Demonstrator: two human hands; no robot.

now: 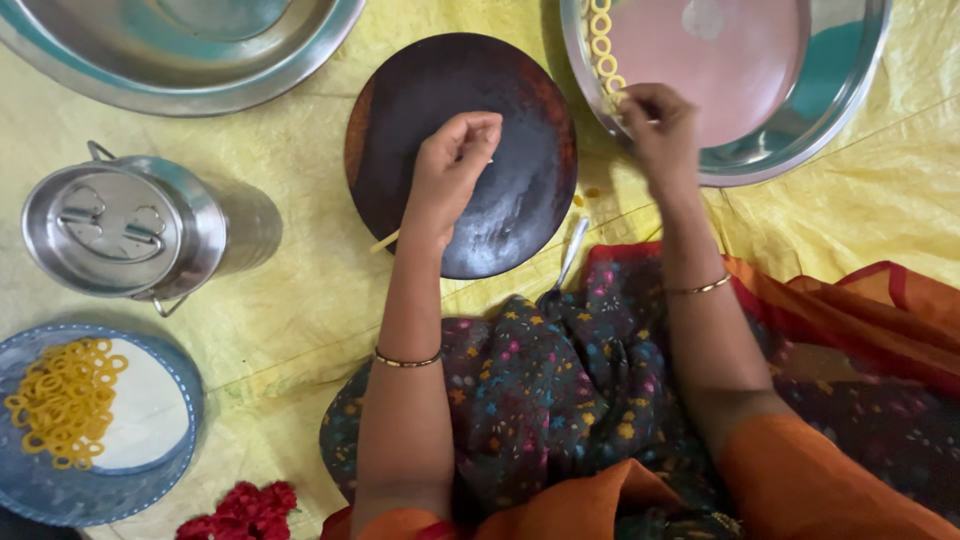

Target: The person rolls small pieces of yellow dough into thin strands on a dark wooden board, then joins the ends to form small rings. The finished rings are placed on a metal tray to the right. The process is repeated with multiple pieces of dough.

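My left hand [450, 165] hovers over a dark round wooden board [520, 200], fingers pinched together; a thin yellow dough strand [385, 241] shows below the wrist, and I cannot tell if the fingers hold it. My right hand [655, 125] reaches to the rim of a steel plate [850, 70] that carries a pink sheet [720, 60]. Its fingers pinch a small yellow dough ring at the end of a row of rings [602, 45] along that rim.
A lidded steel pot [125, 225] stands at left. A blue-rimmed plate [150, 420] with several yellow rings [65, 400] lies at lower left. A large steel basin [180, 50] is at top left. A small knife [568, 258] rests by the board. Everything sits on a yellow sheet [300, 300].
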